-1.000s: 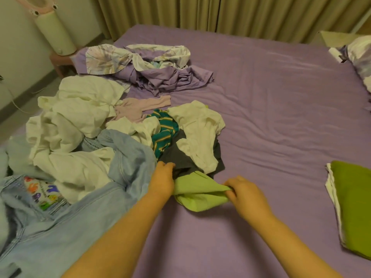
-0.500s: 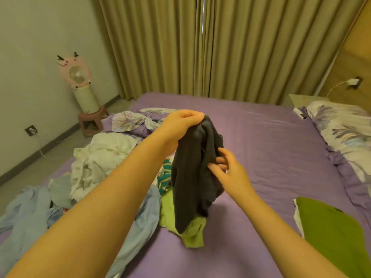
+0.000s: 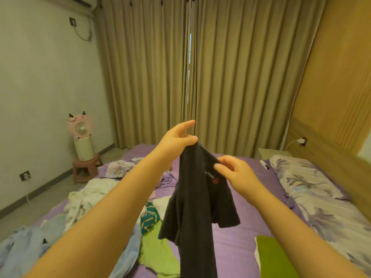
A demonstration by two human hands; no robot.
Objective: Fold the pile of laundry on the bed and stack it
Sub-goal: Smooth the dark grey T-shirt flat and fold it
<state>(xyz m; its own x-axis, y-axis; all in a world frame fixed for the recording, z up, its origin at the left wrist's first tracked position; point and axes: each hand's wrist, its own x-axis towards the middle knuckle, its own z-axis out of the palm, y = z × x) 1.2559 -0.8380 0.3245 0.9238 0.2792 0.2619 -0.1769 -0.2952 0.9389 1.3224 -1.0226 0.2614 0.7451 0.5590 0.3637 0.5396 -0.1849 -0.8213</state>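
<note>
The person holds a dark shirt [image 3: 197,199] up in the air over the purple bed [image 3: 241,243], and it hangs down long. The left hand [image 3: 176,137] pinches the top of the shirt with its thumb and fingers, and the right hand [image 3: 236,173] pinches the cloth a little lower, near some small writing. Under the shirt, a messy pile of clothes [image 3: 112,213] lies on the bed, with a folded green thing [image 3: 273,257] nearby.
</note>
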